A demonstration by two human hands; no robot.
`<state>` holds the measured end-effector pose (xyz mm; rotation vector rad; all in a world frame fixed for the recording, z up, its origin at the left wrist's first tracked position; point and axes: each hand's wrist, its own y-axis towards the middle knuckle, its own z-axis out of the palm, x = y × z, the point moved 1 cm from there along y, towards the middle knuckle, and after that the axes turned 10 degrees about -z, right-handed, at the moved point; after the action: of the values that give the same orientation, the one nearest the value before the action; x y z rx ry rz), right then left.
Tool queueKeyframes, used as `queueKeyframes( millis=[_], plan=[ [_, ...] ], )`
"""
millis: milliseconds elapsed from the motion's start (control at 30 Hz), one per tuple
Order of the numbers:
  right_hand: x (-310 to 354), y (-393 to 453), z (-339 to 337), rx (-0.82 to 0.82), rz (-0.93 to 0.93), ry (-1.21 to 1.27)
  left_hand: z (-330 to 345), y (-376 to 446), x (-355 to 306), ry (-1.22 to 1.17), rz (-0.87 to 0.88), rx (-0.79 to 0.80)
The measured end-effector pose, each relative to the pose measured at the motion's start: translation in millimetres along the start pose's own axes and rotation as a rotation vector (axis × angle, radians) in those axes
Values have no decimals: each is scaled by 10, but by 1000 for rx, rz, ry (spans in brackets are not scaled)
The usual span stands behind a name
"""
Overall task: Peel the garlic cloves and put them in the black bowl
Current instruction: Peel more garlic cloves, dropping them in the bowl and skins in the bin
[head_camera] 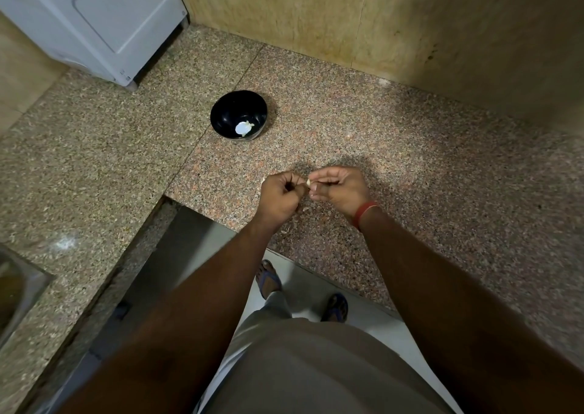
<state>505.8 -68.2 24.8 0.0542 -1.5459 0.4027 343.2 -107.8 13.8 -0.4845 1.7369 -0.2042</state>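
A black bowl stands on the speckled granite counter, with pale peeled garlic lying in its bottom. Nearer to me, both hands meet over the counter. My right hand pinches a small pale garlic clove between thumb and fingertips. My left hand is curled, its fingers closed on the same clove from the left side. Most of the clove is hidden by the fingers. A few papery skin scraps lie on the counter beneath the hands.
A white appliance stands at the back left, against the tan wall tiles. A steel sink is set into the counter at the left edge. The counter forms an L around a gap where my feet stand on the floor.
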Motion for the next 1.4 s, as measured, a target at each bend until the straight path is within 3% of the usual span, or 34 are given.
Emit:
queueKeyframes(
  millis=[400, 667, 867, 1133, 1233, 1400],
  plan=[
    [27, 19, 21, -88, 66, 106, 14, 25, 11, 237, 172, -19],
    [-1, 5, 11, -76, 77, 230, 4, 80, 82, 20, 41, -61],
    [-50, 12, -42, -53, 98, 299, -17, 138, 157, 22, -23, -89],
    [-302, 2, -171, -132, 225, 167, 1, 161, 335, 436, -8, -139],
    [-439, -17, -232, -215, 271, -4, -10, 133, 448, 546, -2, -129],
    [-628, 31, -298, -241, 181, -347, -52, 63, 570, 582, -16, -135]
  ],
)
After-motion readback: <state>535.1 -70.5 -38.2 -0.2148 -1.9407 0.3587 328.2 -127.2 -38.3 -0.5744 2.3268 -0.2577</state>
